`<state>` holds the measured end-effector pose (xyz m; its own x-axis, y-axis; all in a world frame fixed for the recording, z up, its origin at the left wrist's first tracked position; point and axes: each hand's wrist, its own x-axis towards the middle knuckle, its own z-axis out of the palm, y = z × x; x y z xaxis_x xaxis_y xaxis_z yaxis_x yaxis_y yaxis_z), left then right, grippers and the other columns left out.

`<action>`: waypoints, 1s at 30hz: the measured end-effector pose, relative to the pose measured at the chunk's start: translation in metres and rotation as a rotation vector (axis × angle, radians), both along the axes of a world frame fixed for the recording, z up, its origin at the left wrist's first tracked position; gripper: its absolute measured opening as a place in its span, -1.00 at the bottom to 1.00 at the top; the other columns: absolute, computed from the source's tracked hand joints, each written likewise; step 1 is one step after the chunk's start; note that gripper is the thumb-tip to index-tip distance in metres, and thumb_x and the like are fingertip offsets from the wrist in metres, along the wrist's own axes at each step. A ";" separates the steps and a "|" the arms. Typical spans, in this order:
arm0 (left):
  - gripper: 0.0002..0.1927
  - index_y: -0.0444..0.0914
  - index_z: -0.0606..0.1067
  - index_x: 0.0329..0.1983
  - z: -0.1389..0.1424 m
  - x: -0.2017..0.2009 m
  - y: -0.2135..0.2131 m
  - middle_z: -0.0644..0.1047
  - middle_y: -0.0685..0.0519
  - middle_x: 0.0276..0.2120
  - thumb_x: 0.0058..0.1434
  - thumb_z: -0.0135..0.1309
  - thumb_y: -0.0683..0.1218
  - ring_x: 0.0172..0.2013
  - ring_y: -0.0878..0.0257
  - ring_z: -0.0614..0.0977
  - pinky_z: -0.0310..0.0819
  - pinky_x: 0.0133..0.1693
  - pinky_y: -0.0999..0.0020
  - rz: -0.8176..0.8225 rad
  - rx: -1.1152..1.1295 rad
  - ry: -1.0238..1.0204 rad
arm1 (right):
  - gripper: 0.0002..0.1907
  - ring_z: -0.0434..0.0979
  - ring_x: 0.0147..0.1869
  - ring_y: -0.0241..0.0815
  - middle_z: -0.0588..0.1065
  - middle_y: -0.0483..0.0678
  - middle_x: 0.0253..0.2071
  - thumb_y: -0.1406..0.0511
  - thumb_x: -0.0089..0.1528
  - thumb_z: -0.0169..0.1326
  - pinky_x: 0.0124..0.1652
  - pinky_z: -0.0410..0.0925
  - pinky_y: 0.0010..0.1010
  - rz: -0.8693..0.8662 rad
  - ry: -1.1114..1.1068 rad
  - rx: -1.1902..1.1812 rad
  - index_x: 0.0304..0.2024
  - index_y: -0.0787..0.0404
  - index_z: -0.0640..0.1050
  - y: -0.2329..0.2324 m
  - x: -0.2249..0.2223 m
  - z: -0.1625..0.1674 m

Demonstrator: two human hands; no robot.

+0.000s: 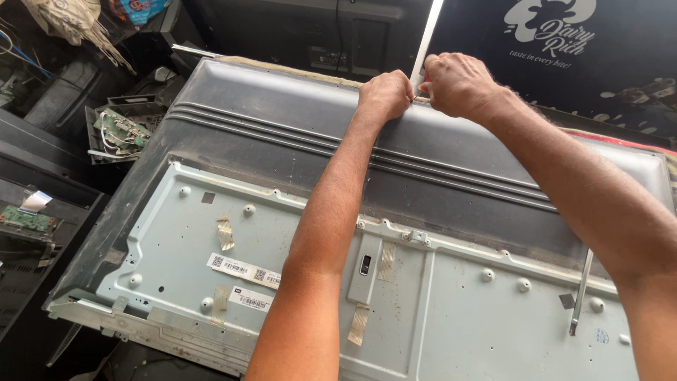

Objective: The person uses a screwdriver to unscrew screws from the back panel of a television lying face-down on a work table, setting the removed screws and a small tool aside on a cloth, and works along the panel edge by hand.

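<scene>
Gripping the thin white strip point(426, 42) at the far edge of the grey panel back point(282, 120), my left hand point(384, 95) and right hand point(458, 85) clench it together; I'd pull evenly, avoiding bending it.

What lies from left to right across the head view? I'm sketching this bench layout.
Green circuit board → loose board with white wires → barcode labels on the metal panel → left hand → right hand, both at the white strip → screwdriver.
</scene>
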<state>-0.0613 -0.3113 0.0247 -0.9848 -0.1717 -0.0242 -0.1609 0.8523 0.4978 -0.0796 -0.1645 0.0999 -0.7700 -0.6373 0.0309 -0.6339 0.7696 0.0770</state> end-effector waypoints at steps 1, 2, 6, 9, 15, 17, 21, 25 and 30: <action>-0.91 0.11 0.64 -0.24 0.000 0.000 0.000 0.66 0.20 -0.18 0.19 0.27 0.00 -0.03 0.29 0.65 0.53 0.04 0.26 0.006 -0.001 0.005 | -0.68 0.66 -0.23 -0.02 0.62 0.09 -0.34 0.12 0.42 0.05 -0.15 0.49 -0.17 -0.064 -0.044 0.061 -0.08 0.23 0.64 -0.002 0.003 0.003; -0.91 0.11 0.64 -0.24 0.001 0.000 -0.001 0.66 0.20 -0.18 0.20 0.26 0.00 -0.03 0.29 0.66 0.54 0.04 0.26 0.008 -0.007 -0.017 | -0.64 0.68 -0.19 -0.01 0.64 0.10 -0.29 0.08 0.47 0.00 -0.10 0.50 -0.19 -0.128 -0.090 0.121 -0.01 0.20 0.64 -0.005 0.006 0.006; -0.92 0.11 0.63 -0.23 0.000 0.000 0.000 0.65 0.19 -0.19 0.21 0.25 0.01 -0.03 0.28 0.65 0.53 0.02 0.24 0.008 -0.019 -0.011 | -0.60 0.67 -0.16 -0.01 0.66 0.09 -0.28 0.06 0.48 -0.05 -0.10 0.48 -0.21 -0.163 -0.132 0.107 -0.02 0.19 0.66 -0.009 0.005 0.006; -0.91 0.11 0.63 -0.25 0.000 -0.001 -0.001 0.65 0.19 -0.20 0.18 0.27 0.02 -0.04 0.28 0.65 0.53 0.02 0.25 0.001 -0.026 0.017 | -0.67 0.63 -0.27 -0.02 0.62 0.08 -0.38 0.12 0.32 0.10 -0.23 0.43 -0.21 -0.011 -0.052 -0.033 -0.07 0.23 0.61 -0.008 -0.008 0.000; -0.94 0.09 0.64 -0.23 0.000 -0.001 -0.001 0.67 0.16 -0.19 0.29 0.18 0.01 -0.05 0.26 0.68 0.55 0.04 0.24 -0.003 -0.037 -0.015 | -0.64 0.67 -0.28 0.00 0.62 0.13 -0.35 0.12 0.40 0.08 -0.21 0.48 -0.22 0.014 0.013 0.037 -0.13 0.30 0.65 -0.014 -0.010 -0.005; -0.92 0.10 0.65 -0.24 0.001 -0.001 -0.001 0.68 0.16 -0.20 0.29 0.16 0.00 -0.05 0.26 0.68 0.56 0.04 0.24 -0.006 -0.042 -0.045 | -0.56 0.68 -0.27 0.02 0.62 0.13 -0.35 0.05 0.47 0.00 -0.19 0.50 -0.18 -0.110 -0.048 0.108 -0.12 0.28 0.65 -0.019 -0.009 -0.003; -0.93 0.09 0.64 -0.26 0.001 -0.002 0.000 0.66 0.17 -0.22 0.23 0.20 -0.02 -0.06 0.26 0.66 0.53 0.02 0.23 0.015 -0.014 0.012 | -0.58 0.62 -0.33 0.05 0.60 0.10 -0.44 0.06 0.38 0.03 -0.27 0.48 -0.11 -0.048 -0.043 0.017 -0.20 0.29 0.66 -0.015 -0.018 -0.003; -0.92 0.12 0.63 -0.27 -0.001 -0.001 0.000 0.67 0.21 -0.23 0.21 0.22 -0.02 -0.07 0.31 0.67 0.54 0.02 0.27 0.026 0.001 -0.017 | -0.61 0.55 -0.42 -0.01 0.56 0.07 -0.56 0.11 0.17 0.20 -0.41 0.43 -0.09 0.187 0.097 -0.116 -0.26 0.37 0.62 -0.001 -0.028 -0.011; -0.94 0.11 0.63 -0.27 -0.001 0.000 0.000 0.66 0.20 -0.23 0.20 0.24 0.01 -0.08 0.31 0.66 0.55 0.01 0.27 0.022 -0.011 -0.001 | -0.62 0.56 -0.51 -0.14 0.56 0.07 -0.54 0.09 0.39 0.09 -0.42 0.45 -0.31 -0.020 -0.011 -0.059 -0.19 0.30 0.64 -0.002 -0.015 -0.014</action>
